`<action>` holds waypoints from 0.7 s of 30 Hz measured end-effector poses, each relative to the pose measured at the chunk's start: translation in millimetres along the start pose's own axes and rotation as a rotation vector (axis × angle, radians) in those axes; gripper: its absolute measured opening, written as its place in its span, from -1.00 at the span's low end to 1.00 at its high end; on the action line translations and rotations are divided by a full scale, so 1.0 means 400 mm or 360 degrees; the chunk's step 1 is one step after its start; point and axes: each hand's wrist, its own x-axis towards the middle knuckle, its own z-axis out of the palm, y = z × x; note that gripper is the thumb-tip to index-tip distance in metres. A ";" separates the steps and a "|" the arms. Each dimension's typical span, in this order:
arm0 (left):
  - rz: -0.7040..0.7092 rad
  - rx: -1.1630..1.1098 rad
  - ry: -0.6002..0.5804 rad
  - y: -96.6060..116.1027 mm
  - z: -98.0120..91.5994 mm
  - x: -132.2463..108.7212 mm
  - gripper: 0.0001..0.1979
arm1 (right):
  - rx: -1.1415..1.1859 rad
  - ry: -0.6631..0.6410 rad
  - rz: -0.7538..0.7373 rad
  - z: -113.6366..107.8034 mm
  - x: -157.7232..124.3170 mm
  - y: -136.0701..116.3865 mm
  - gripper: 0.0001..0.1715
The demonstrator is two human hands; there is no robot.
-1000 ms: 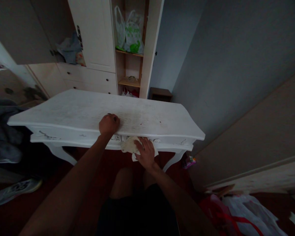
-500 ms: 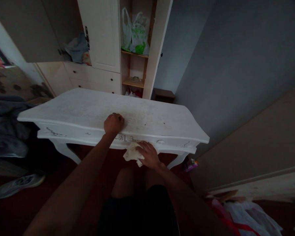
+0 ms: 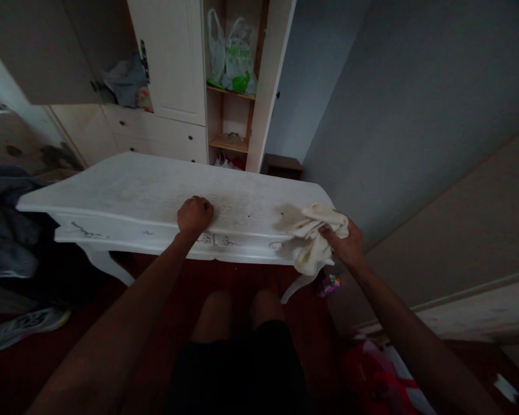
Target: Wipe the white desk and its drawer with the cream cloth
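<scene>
A white table (image 3: 155,178) with carved drawer fronts and curved legs stands before me, its top smudged grey in the middle. My left hand (image 3: 195,214) rests as a fist on the front of the tabletop; a small dark spot shows at its curled fingers, and what it holds, if anything, I cannot make out. Toward the table's right end, my right hand (image 3: 348,239) is closed on a crumpled cream cloth (image 3: 318,230). The cloth bunches above the tabletop's front edge and hangs down over the drawer front. Part of the right hand is hidden behind the cloth.
Behind the table stands a white wardrobe (image 3: 168,63) with plastic bags (image 3: 237,60) on a shelf. A grey wall (image 3: 398,115) slants along the right. On the floor lie a shoe (image 3: 26,327), a small purple box (image 3: 328,285) and red bags (image 3: 376,374). Grey fabric (image 3: 4,248) is heaped at left.
My right hand has moved right and up with the cloth, from the drawer front near the middle to the table's right end. My left fist stays at the same place on the tabletop.
</scene>
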 end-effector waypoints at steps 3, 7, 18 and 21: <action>-0.0007 0.0035 0.0025 0.001 -0.002 -0.004 -0.59 | -0.0257 0.0168 -0.0200 0.015 0.119 0.050 -0.47; -0.0034 0.0047 0.0081 -0.001 -0.004 -0.006 -0.59 | -0.0545 -0.0013 -0.0064 0.078 0.185 0.121 -0.49; -0.0176 -0.0253 0.0018 0.002 -0.017 0.009 -0.70 | 0.0062 -0.0416 0.0352 0.063 0.183 0.197 -0.06; -0.0471 -0.0937 0.0129 0.018 -0.020 0.014 -0.75 | 0.0339 -0.0153 0.0560 0.024 0.188 0.255 -0.11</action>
